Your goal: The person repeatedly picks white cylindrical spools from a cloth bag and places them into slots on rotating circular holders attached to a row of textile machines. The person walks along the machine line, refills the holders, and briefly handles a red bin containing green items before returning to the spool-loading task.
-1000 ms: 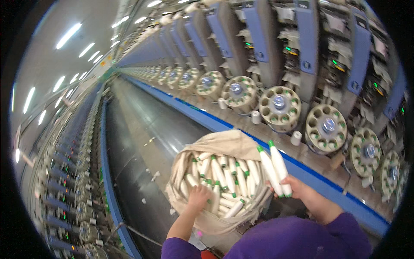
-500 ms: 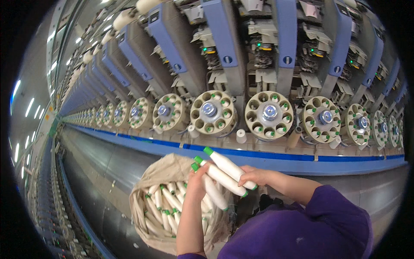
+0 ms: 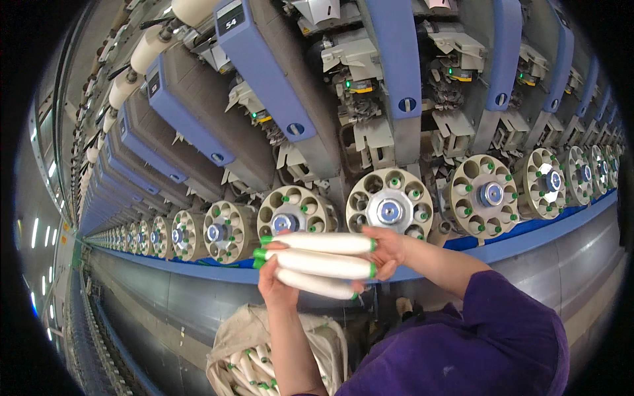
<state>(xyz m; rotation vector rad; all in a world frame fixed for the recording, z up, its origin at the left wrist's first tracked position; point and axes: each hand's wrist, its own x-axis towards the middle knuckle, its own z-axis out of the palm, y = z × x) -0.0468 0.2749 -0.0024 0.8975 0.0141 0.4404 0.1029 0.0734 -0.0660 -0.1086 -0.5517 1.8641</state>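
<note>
Three white yarn bobbins [image 3: 320, 263] with green ends lie side by side, nearly level, between my two hands. My left hand [image 3: 274, 280] is closed round their left ends. At the right ends, my right hand [image 3: 388, 253] grips them with bent fingers; some fingertips are hidden behind the yarn. Just beyond the bobbins stands a round cream magazine [image 3: 407, 212] with a ring of pockets, several holding green-tipped bobbins. Another such magazine [image 3: 285, 210] is partly covered by the held bobbins and my left hand.
Below my left forearm, an open beige cloth sack [image 3: 231, 328] holds many similar bobbins. A long winding machine with blue upright panels [image 3: 396, 59] and more round magazines [image 3: 487, 191] runs across. Its blue front rail [image 3: 456, 263] passes behind my right forearm.
My hands have lifted the three bobbins away from the sack toward the magazines. The bobbins have turned from slanting to nearly level. The view has shifted, with the sack now lower.
</note>
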